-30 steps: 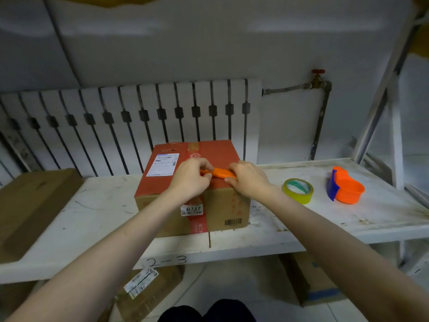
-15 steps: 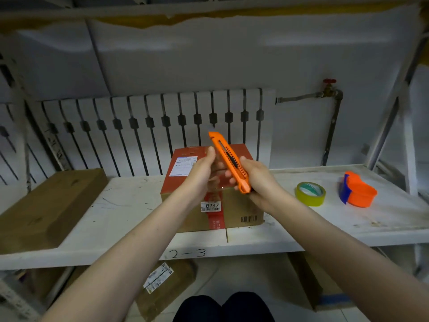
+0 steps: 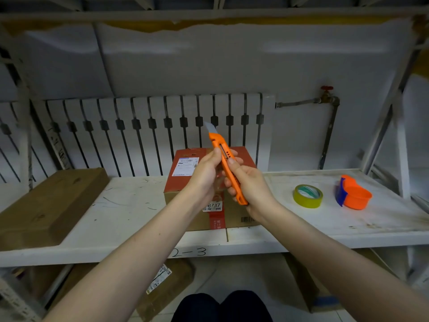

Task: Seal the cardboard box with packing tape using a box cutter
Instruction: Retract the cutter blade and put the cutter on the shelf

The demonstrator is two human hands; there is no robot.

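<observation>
Box cutter (image 3: 228,168), gripped by both hands' fingers (image 3: 232,161), now shows its blade extended above box (image 3: 239,212).

Behind my left hand (image 3: 204,173) and right hand (image 3: 249,184), much of the cardboard box (image 3: 185,194) front is hidden from me. Its shipping label (image 3: 185,166), just left of my left hand, is too small to read. Both my elbows are cut off at the bottom edge.

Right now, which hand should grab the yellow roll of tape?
Left hand, probably: it only pinches the orange box cutter, while the right hand grips its handle. The yellow tape roll does lie rightward, though.
</observation>
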